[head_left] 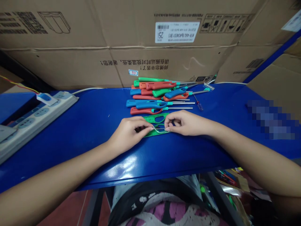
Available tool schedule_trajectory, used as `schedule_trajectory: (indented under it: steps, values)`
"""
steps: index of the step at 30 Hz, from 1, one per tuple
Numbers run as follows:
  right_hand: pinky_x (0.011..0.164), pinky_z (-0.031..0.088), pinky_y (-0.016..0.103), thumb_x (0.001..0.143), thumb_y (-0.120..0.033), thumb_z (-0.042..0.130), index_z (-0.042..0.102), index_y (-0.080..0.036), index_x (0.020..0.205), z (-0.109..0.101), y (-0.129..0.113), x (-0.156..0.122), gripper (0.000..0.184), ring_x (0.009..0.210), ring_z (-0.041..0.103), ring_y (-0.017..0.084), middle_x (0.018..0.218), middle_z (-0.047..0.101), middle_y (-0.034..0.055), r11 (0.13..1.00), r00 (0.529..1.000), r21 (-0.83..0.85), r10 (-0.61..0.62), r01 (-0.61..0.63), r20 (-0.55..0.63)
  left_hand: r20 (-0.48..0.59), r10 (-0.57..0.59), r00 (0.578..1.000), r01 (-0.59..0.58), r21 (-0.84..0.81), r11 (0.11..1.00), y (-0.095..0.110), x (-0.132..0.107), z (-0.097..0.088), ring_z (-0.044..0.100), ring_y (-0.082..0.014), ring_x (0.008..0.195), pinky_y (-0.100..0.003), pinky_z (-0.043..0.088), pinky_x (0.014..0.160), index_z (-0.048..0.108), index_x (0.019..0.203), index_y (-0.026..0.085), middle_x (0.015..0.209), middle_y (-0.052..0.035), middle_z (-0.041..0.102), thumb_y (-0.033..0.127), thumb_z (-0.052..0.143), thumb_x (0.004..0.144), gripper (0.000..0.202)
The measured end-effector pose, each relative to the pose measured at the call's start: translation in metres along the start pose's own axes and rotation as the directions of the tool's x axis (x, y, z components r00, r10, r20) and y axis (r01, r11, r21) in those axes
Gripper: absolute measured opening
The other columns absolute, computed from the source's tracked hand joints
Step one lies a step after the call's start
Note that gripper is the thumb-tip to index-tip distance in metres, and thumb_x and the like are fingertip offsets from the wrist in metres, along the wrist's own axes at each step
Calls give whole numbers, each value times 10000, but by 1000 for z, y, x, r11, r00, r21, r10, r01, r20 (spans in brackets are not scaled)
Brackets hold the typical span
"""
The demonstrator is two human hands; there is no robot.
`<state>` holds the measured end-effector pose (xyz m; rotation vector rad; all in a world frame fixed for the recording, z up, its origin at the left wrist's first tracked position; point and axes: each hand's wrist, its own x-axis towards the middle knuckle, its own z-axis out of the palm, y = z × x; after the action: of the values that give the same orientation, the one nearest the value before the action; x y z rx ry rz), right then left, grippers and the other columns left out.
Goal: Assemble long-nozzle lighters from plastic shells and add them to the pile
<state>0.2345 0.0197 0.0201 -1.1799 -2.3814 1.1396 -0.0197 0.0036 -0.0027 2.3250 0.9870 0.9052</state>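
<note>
A green plastic handle shell (157, 120) lies open-side up on the blue table (98, 135), right in front of me. My left hand (128, 133) rests on its left end with fingers pinched together on a thin white wire (160, 130). My right hand (184, 123) pinches the other end of that wire over the shell's right part. The wire curves between the two hands along the shell's near edge.
A pile of red, blue and green long-nosed lighters (160, 94) lies just behind the shell. A small screwdriver (198, 104) lies to their right. A white power strip (35, 117) sits at the left. Cardboard boxes (141, 40) wall the back.
</note>
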Motion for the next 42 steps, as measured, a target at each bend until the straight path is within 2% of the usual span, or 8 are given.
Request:
schedule_trajectory:
  steps: [3, 6, 9, 14, 21, 31, 38, 42]
  values:
    - [553, 328, 224, 878, -304, 627, 667, -150, 880, 0, -1, -2, 159, 548, 411, 87, 640, 521, -42, 999, 999, -24, -32, 32, -14, 20, -25, 999, 26, -10, 1000, 0, 0, 0, 667, -132, 697, -234, 512, 635, 781, 917, 192, 865, -25, 760, 256, 689, 910, 113]
    - [566, 339, 223, 893, -369, 648, 682, -155, 964, -1, -1, -3, 228, 581, 431, 88, 718, 550, -25, 998, 998, -24, -63, 63, 21, 37, -71, 997, 72, -19, 997, -1, 0, 0, 644, -123, 666, -230, 495, 615, 785, 905, 199, 844, -14, 758, 269, 694, 904, 115]
    - [593, 347, 226, 895, -316, 652, 699, -166, 1046, 0, -2, -3, 219, 615, 444, 91, 788, 566, -12, 993, 993, -56, -106, 108, 46, 46, -114, 992, 116, -35, 993, -2, 1, 1, 628, -118, 650, -225, 483, 600, 788, 892, 209, 838, -6, 759, 288, 698, 900, 120]
    - [614, 341, 234, 880, -264, 651, 698, -157, 987, 3, -1, -1, 158, 626, 434, 96, 794, 582, -8, 991, 995, -86, -103, 104, 21, 32, -139, 990, 140, -54, 989, -1, 2, 2, 636, -116, 666, -221, 485, 610, 787, 883, 206, 850, -6, 766, 290, 702, 894, 120]
    - [613, 342, 240, 837, -243, 696, 651, -157, 903, 1, -6, -4, 117, 604, 432, 103, 689, 539, -37, 991, 998, -120, -63, 64, 14, 10, -143, 990, 144, -61, 988, 1, 2, 1, 664, -138, 683, -236, 497, 603, 787, 880, 191, 866, -28, 775, 314, 693, 899, 155]
    - [593, 348, 234, 813, -272, 737, 616, -167, 880, 3, -1, 0, 175, 556, 405, 86, 621, 469, -76, 1000, 1000, 19, 18, -17, -19, 21, -44, 999, 43, 4, 999, -1, 0, 1, 673, -148, 706, -260, 516, 644, 802, 935, 194, 847, -38, 753, 263, 695, 904, 131]
    - [601, 343, 240, 850, -278, 689, 638, -163, 894, 3, -4, -2, 133, 577, 425, 97, 627, 488, -61, 997, 999, -63, -42, 41, -10, 18, -6, 1000, 5, 74, 997, 4, 0, 2, 663, -136, 681, -253, 517, 633, 786, 922, 175, 854, -40, 748, 223, 660, 927, 136]
    - [610, 336, 241, 834, -287, 700, 597, -168, 841, 5, -3, 0, 158, 586, 430, 96, 639, 495, -58, 998, 999, -54, -23, 20, -49, 62, 51, 997, -59, 145, 988, 4, -1, 2, 681, -167, 760, -274, 538, 680, 779, 955, 165, 855, -53, 739, 217, 628, 947, 160]
